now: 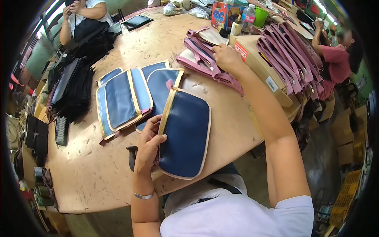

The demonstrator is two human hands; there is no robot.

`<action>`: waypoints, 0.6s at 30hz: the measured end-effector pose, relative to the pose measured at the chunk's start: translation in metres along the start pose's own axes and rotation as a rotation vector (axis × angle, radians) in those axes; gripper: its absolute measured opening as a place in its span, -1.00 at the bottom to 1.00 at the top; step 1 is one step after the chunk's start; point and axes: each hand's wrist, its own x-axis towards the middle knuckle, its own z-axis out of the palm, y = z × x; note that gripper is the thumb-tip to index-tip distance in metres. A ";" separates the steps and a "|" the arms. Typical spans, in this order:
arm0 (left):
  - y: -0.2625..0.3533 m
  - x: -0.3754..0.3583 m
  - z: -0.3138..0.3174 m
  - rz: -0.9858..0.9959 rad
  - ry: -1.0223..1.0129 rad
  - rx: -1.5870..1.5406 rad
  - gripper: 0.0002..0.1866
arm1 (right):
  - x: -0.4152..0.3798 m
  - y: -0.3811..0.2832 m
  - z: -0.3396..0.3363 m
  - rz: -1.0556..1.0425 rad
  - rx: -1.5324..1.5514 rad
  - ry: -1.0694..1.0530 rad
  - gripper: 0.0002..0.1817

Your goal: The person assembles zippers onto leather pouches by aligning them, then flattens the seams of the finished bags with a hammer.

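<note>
My left hand (150,144) grips a navy blue pouch piece (185,132) by its zipper edge, thumb on the front face. A gold zipper tape runs along that edge, and a pale border follows the rounded sides. My right hand (230,59) is stretched out to a pile of pink bag pieces (197,59) with pale linings. Its fingers are curled at the top of the pile, closed on a pink piece; the fingertips are partly hidden. Behind the held piece, several similar blue pouches (120,102) with gold zippers lie overlapping on the table.
A cardboard box (264,59) bearing more pink pieces (290,55) stands to the right on the table (94,173). Stacked black pieces (73,93) lie left. A dark-handled tool (132,158) rests near my left wrist. Bottles (248,17) stand behind. Other people (337,59) work nearby.
</note>
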 end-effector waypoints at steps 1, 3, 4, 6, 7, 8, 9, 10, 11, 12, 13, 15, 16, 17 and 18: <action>0.000 0.000 0.001 -0.003 0.005 0.004 -0.46 | 0.007 -0.001 0.005 0.014 -0.035 -0.033 -0.72; 0.001 0.000 0.002 -0.012 -0.001 0.042 -0.46 | 0.017 -0.005 0.008 0.008 -0.065 -0.093 -0.65; 0.001 0.000 0.003 -0.023 0.001 0.040 -0.46 | 0.021 -0.008 0.010 0.019 -0.097 -0.117 -0.63; 0.001 0.000 0.005 -0.047 0.004 0.035 -0.45 | 0.029 -0.008 0.013 0.047 -0.128 -0.147 -0.57; 0.002 0.000 0.006 -0.052 0.006 0.028 -0.46 | 0.034 -0.003 0.016 0.064 -0.127 -0.150 -0.55; 0.002 0.000 0.007 -0.057 0.009 0.023 -0.46 | 0.038 -0.001 0.016 0.081 -0.125 -0.154 -0.52; 0.003 0.000 0.007 -0.063 0.011 0.017 -0.46 | 0.042 0.000 0.017 0.103 -0.119 -0.157 -0.49; 0.004 0.000 0.007 -0.068 0.009 0.033 -0.46 | 0.046 0.002 0.017 0.125 -0.113 -0.162 -0.47; 0.005 -0.001 0.008 -0.065 0.007 0.025 -0.46 | 0.047 0.002 0.016 0.148 -0.109 -0.168 -0.45; 0.005 -0.001 0.009 -0.061 0.003 0.016 -0.46 | 0.046 -0.001 0.018 0.158 -0.110 -0.149 -0.40; 0.005 -0.001 0.009 -0.056 0.000 0.008 -0.46 | 0.045 -0.004 0.019 0.150 -0.103 -0.162 -0.37; 0.005 -0.002 0.008 -0.060 -0.011 0.025 -0.45 | 0.035 -0.023 0.012 0.134 -0.085 -0.194 -0.31; 0.005 -0.002 0.008 -0.062 -0.018 0.033 -0.45 | 0.028 -0.036 0.006 0.149 -0.105 -0.229 -0.27; 0.004 -0.002 0.008 -0.065 -0.025 0.035 -0.45 | 0.019 -0.041 0.000 0.100 -0.128 -0.282 -0.25; 0.003 -0.002 0.008 -0.064 -0.030 0.038 -0.45 | 0.011 -0.046 -0.007 0.047 -0.149 -0.331 -0.24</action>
